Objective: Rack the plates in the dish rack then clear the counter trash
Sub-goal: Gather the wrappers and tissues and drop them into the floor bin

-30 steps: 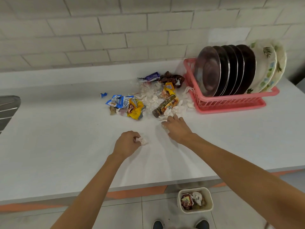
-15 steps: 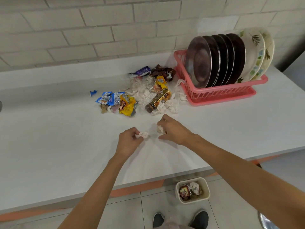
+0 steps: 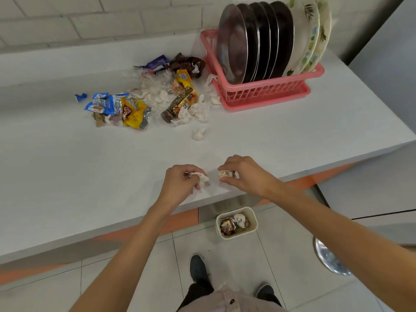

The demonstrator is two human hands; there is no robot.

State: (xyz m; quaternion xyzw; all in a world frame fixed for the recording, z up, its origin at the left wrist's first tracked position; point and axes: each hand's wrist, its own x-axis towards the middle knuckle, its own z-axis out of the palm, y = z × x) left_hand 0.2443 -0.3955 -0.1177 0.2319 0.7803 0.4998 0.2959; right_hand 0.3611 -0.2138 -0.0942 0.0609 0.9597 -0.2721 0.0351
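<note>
Two wads of crumpled white tissue are in the hands, one apiece, in the head view. The left hand [image 3: 180, 183] has its fingers curled and pinches a twisted white tissue wad [image 3: 202, 177] between thumb and fingertips. The right hand [image 3: 245, 174] is cupped round a second white tissue wad [image 3: 226, 174], fingers bent over it. Both hands hover low over the near edge of the white desk [image 3: 67, 165], close together but not touching.

Beyond the hands lies the rest of the litter. A lone white tissue scrap [image 3: 199, 134] is nearest, with a heap of white tissue shreds [image 3: 155, 91] and a brown-and-gold snack wrapper [image 3: 180, 104] behind it. A yellow foil packet [image 3: 132, 113] and a blue foil packet [image 3: 105, 102] lie beyond the left hand. Beyond the right hand stands the pink plastic dish rack [image 3: 270, 91], holding upright dark steel plates [image 3: 231, 41] and cream floral plates [image 3: 313, 37], so racking looks finished.

Below the right hand, on the tiled floor by the foot of the desk, sits a small cream rectangular bin [image 3: 254, 219] that already holds a dark wrapper and some tissue.

The step in hand appears to be dropping both wads into that bin. Its mouth is small and the paper is light, so each hand should pass the desk edge, come directly over the opening and drop lower before letting go. The left hand has further to cross. Releasing one hand after the other would keep both wads from bouncing off the rim.
</note>
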